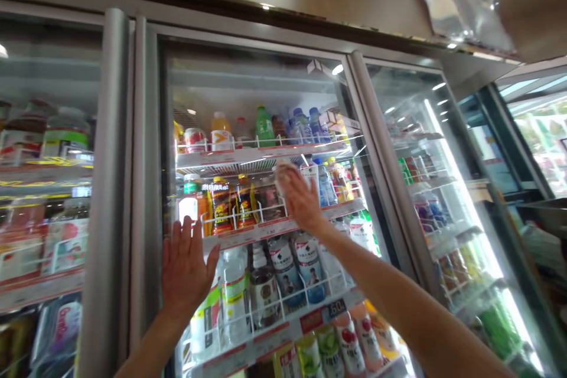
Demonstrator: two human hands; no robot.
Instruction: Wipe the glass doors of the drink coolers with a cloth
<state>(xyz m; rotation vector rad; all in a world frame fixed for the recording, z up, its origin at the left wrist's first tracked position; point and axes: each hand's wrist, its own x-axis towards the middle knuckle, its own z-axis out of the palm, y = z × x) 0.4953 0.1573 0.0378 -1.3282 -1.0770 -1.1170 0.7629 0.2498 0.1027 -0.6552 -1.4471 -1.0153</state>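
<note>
I face a drinks fridge with glass doors. My left hand (186, 266) lies flat and open on the glass of the middle door (266, 82), near its left frame, fingers spread upward. My right hand (303, 198) reaches higher up on the same pane and presses a small pale cloth (282, 170) against the glass; its fingers are somewhat blurred. Behind the glass, bottles (230, 204) stand in rows on white wire shelves (266, 156).
A second glass door (44, 189) with packaged drinks is on the left, past a thick grey frame post (108, 177). A third door (425, 159) angles away on the right. Cardboard and crumpled plastic wrap (465, 0) hang overhead at the top right.
</note>
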